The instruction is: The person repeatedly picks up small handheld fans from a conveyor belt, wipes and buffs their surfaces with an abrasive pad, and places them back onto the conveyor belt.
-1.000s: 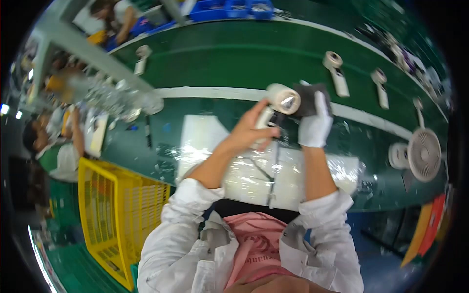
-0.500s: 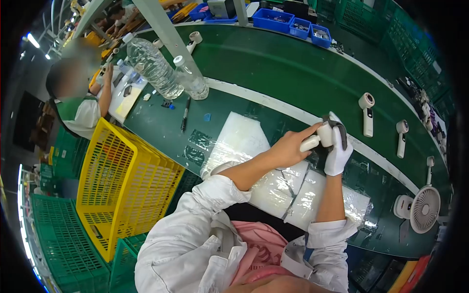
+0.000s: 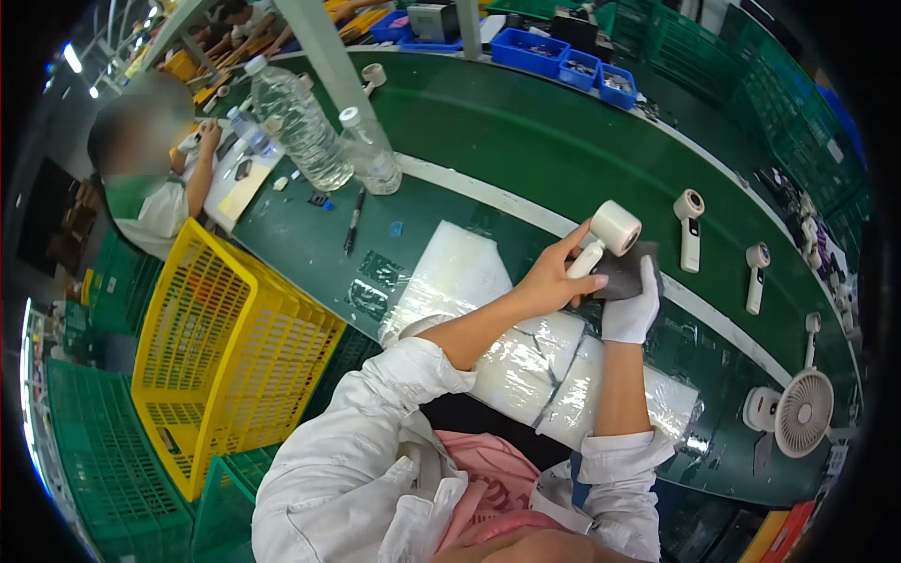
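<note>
My bare left hand is closed round the handle of a white handheld fan, whose round head points up and to the right. In my gloved right hand is a dark grey cloth, held flat just below the fan head. The left thumb reaches to the edge of the cloth. Beneath both forearms lies white foam padding covered in shiny clear film. The right fingers are partly hidden behind the cloth.
More handheld fans lie on the green conveyor belt. A small desk fan stands at right. Water bottles and a pen are at left, with a yellow crate beside the table. A co-worker sits beyond.
The cloth has come off the fan head and opened out flat in my right hand. My left hand has raised and turned the fan, so its round head now shows.
</note>
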